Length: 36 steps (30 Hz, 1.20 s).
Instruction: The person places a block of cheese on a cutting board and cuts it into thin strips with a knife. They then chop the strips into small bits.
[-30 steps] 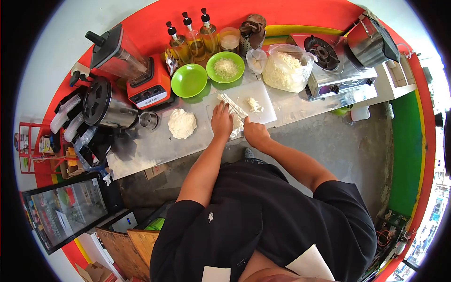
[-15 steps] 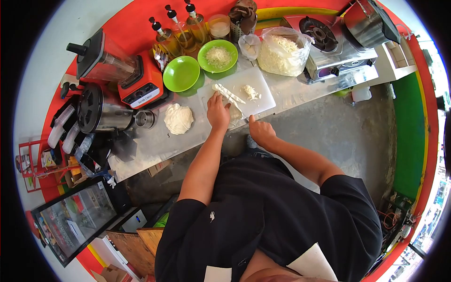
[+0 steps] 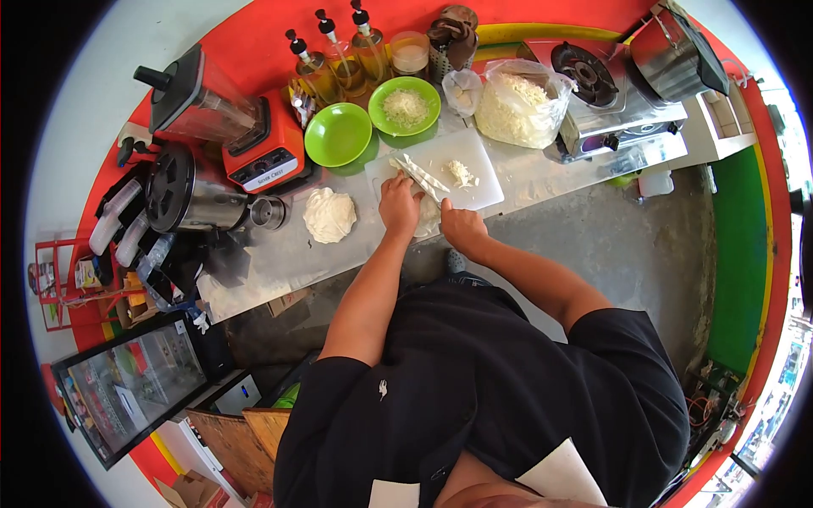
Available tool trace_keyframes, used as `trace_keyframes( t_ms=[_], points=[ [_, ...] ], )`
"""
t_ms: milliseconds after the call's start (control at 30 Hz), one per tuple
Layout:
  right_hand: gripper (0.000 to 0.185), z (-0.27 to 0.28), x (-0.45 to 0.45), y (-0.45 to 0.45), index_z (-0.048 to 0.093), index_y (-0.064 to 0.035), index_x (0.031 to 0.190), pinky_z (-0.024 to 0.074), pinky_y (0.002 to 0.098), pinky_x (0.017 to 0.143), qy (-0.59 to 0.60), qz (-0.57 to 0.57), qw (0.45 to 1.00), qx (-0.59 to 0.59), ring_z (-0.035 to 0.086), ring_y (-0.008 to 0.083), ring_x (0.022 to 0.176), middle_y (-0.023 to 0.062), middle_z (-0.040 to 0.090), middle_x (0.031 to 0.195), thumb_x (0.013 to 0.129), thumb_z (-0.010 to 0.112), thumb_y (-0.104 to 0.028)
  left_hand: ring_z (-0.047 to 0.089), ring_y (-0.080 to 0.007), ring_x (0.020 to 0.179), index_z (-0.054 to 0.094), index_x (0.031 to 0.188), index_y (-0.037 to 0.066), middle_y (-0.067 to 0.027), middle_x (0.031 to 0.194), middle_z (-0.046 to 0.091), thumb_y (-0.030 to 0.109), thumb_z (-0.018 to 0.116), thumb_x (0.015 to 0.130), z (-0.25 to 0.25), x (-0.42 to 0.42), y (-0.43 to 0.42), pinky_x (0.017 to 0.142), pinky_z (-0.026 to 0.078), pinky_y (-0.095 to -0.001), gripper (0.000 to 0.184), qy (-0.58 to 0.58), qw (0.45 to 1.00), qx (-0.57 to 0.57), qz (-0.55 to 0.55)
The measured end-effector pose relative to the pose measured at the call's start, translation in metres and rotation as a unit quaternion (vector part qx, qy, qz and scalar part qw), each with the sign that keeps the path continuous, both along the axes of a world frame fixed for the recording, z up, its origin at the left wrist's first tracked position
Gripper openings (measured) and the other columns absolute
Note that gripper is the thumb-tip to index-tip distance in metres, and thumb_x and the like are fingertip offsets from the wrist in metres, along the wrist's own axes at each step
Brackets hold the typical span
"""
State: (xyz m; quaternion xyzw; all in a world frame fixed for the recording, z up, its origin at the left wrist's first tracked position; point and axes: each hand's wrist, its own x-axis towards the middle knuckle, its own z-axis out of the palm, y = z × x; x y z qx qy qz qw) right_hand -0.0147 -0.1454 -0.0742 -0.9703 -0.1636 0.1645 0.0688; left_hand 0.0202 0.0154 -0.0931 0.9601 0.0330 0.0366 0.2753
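Observation:
On the white cutting board (image 3: 484, 161), pale strips (image 3: 423, 179) lie at a slant beside a small heap of chopped white pieces (image 3: 461, 173). My left hand (image 3: 400, 204) is at the board's left part, its fingertips against the lower side of the strips. My right hand (image 3: 462, 229) is closed at the board's front edge, on what seems to be a knife handle; the blade is hard to make out along the strips. A pale round mass (image 3: 329, 215) rests on the metal counter (image 3: 279, 254) to the left.
Behind the board stand an empty green bowl (image 3: 338, 135), a green bowl of shreds (image 3: 405, 107) and a bag of white shreds (image 3: 522, 106). Left are a red blender (image 3: 264, 157) and a steel appliance (image 3: 199, 199). A gas stove (image 3: 622, 110) stands right, pump bottles (image 3: 349, 68) at the back.
The view shifted and swung back. My right hand drew away from the strips toward the board's front edge, then moved in close again. My left hand stays beside the strips.

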Motion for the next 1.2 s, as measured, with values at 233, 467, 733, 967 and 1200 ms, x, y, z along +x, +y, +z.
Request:
trace_keyframes(
  t_ms=[233, 467, 733, 967, 1200],
  points=[
    [0.019, 0.01, 0.039, 0.014, 0.048, 0.0008, 0.107, 0.0608, 0.0449, 0.067, 0.01, 0.047, 0.999, -0.01, 0.075, 0.0362, 0.077, 0.0227, 0.073, 0.083, 0.094, 0.055, -0.011, 0.053, -0.0326, 0.128, 0.07, 0.11, 0.007, -0.0095, 0.142, 0.061, 0.017, 0.082, 0.078, -0.003, -0.002, 0.005, 0.103, 0.049, -0.0402, 0.036, -0.009, 1.0, 0.01, -0.016],
    [0.017, -0.002, 0.022, 0.008, 0.048, 0.0006, 0.108, 0.0604, 0.045, 0.068, -0.017, 0.021, 1.0, 0.009, 0.075, 0.0363, 0.078, 0.0217, 0.074, 0.084, 0.095, 0.052, -0.009, 0.052, -0.0303, 0.13, 0.069, 0.114, 0.008, -0.0086, 0.143, 0.06, 0.016, 0.082, 0.078, -0.003, -0.004, 0.002, 0.102, 0.05, -0.0393, 0.039, -0.019, 1.0, -0.004, 0.004],
    [0.018, 0.005, -0.029, -0.041, 0.046, -0.0001, 0.111, 0.0591, 0.0488, 0.067, 0.036, 0.001, 0.999, 0.0, 0.074, 0.0381, 0.077, 0.0212, 0.074, 0.083, 0.097, 0.048, -0.011, 0.052, -0.0284, 0.131, 0.07, 0.116, 0.01, -0.0074, 0.146, 0.057, 0.014, 0.082, 0.078, -0.007, -0.006, -0.001, 0.103, 0.049, -0.0381, 0.04, -0.02, 1.0, 0.0, 0.016],
    [0.021, 0.006, -0.042, -0.06, 0.046, 0.0017, 0.115, 0.0587, 0.0501, 0.07, 0.063, 0.005, 0.998, -0.011, 0.074, 0.0395, 0.08, 0.0235, 0.073, 0.085, 0.097, 0.048, -0.009, 0.05, -0.0313, 0.132, 0.069, 0.122, 0.011, -0.0106, 0.138, 0.058, 0.016, 0.079, 0.084, -0.017, -0.012, 0.002, 0.105, 0.048, -0.041, 0.04, -0.044, 0.999, -0.011, 0.019],
    [0.02, 0.025, -0.032, -0.033, 0.047, 0.0025, 0.113, 0.0582, 0.0516, 0.071, 0.063, -0.015, 0.997, 0.034, 0.073, 0.0412, 0.081, 0.0255, 0.072, 0.085, 0.096, 0.048, -0.009, 0.052, -0.0326, 0.125, 0.069, 0.115, 0.008, -0.0105, 0.126, 0.06, 0.013, 0.077, 0.084, -0.008, -0.015, 0.006, 0.101, 0.048, -0.042, 0.033, -0.047, 0.995, -0.077, 0.047]
  ],
)
